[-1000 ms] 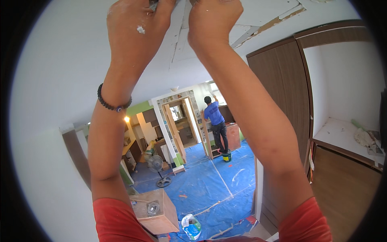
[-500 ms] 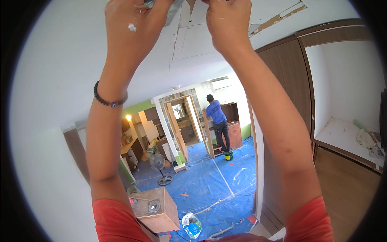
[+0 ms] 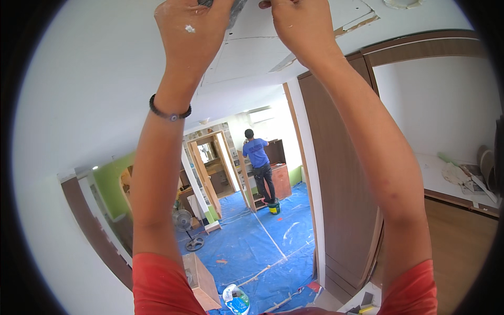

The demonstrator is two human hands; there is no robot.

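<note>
Both my arms reach up to the white ceiling [image 3: 239, 58], where cut seams and screw marks show. My left hand [image 3: 191, 26] is closed round a grey, smooth-looking thing [image 3: 238, 11]; its kind I cannot make out, since the top edge of the view cuts it off. A white smear sits on the back of that hand. My right hand [image 3: 302, 26] is just to the right, fingers curled in at the ceiling. Its fingertips are mostly out of view, so whatever they pinch is hidden.
A tall brown wardrobe [image 3: 336, 157] stands at my right, beside a white shelf [image 3: 441, 170] with a cloth and tools. Below, blue sheeting [image 3: 252, 236] covers the floor, with a fan [image 3: 182, 220], a wooden box [image 3: 202, 283] and a bag [image 3: 236, 300]. A person [image 3: 257, 157] stands on a bucket [image 3: 274, 207].
My view has swung, so the room and ceiling seams appear farther left. Both hands stay raised, appearing slightly farther right, the left one closer to the right; the left still grips the grey thing.
</note>
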